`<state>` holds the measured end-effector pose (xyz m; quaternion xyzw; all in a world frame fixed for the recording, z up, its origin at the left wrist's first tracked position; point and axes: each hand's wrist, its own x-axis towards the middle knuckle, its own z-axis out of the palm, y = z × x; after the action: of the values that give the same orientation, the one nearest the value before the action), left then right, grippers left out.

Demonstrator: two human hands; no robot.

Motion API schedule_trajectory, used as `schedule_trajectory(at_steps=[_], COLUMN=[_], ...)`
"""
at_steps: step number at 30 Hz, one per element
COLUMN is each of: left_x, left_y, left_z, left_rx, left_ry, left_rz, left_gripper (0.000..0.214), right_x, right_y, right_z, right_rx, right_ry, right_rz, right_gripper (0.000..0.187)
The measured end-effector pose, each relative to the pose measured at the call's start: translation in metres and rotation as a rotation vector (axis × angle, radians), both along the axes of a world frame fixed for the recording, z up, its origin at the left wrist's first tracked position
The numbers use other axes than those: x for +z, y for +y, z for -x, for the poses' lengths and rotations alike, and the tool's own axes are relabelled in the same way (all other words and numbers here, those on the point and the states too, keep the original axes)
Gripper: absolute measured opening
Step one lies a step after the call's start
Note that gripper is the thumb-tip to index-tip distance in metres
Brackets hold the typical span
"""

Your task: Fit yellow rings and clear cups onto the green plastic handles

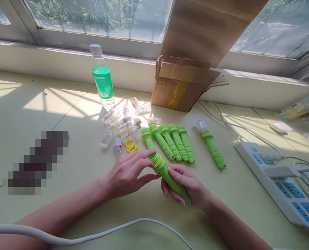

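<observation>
My right hand (187,185) is wrapped round the lower end of a green ribbed handle (167,173) that lies tilted just above the table. My left hand (129,172) pinches its upper end, where a yellow ring (158,161) sits round the neck. Behind the hands lies a row of several more green handles (173,142). One green handle with a clear cap fitted (212,145) lies apart to the right. Two loose yellow rings (130,145) and several clear plastic caps (123,123) lie to the left of the row.
A water bottle with a green label (102,81) stands behind the caps. An open cardboard box (181,85) leans at the window sill. A white power strip (287,184) with plugs and cables lies at the right. A white cable (91,236) crosses the near edge.
</observation>
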<state>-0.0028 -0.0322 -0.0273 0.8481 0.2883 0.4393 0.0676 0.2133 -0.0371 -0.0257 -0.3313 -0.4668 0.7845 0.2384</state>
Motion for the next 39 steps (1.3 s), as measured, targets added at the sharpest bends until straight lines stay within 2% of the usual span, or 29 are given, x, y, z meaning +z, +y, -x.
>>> schedule_trajectory(at_steps=[5, 9, 16, 24, 26, 30, 33, 39], left_x=[-0.0033, -0.003, -0.0017, -0.0018, -0.0001, 0.0023, 0.0023, -0.0014], left_y=[0.0005, 0.0, -0.0007, 0.0002, -0.0004, -0.0008, -0.0001, 0.0005], left_z=[-0.0002, -0.0004, -0.0003, -0.0013, -0.0022, -0.0028, -0.0022, -0.0025], left_rx=[0.016, 0.014, 0.007, 0.014, 0.011, 0.022, 0.034, 0.055], left_ry=[-0.021, -0.042, -0.012, -0.021, -0.038, -0.055, -0.057, -0.045], left_rz=[-0.007, -0.02, -0.013, 0.01, 0.001, -0.019, -0.019, -0.005], left_gripper=[0.022, 0.02, 0.019, 0.016, 0.016, 0.015, 0.017, 0.014], right_x=[0.004, 0.0043, 0.0081, 0.0001, 0.0011, 0.0053, 0.0058, 0.0024], right_y=[-0.0026, -0.0012, 0.0015, -0.0049, -0.0048, -0.0029, -0.0018, -0.0026], right_z=[0.0022, 0.0029, 0.0027, 0.0035, 0.0041, 0.0055, 0.0057, 0.0041], right_rx=[-0.038, -0.093, -0.033, -0.046, -0.052, -0.079, -0.064, -0.068], right_ry=[-0.08, -0.08, -0.14, -0.109, -0.136, -0.133, -0.104, -0.115], right_rz=[0.009, -0.069, -0.192, -0.042, -0.057, -0.125, -0.172, -0.12], right_gripper=[0.037, 0.023, 0.031, 0.031, 0.034, 0.024, 0.027, 0.034])
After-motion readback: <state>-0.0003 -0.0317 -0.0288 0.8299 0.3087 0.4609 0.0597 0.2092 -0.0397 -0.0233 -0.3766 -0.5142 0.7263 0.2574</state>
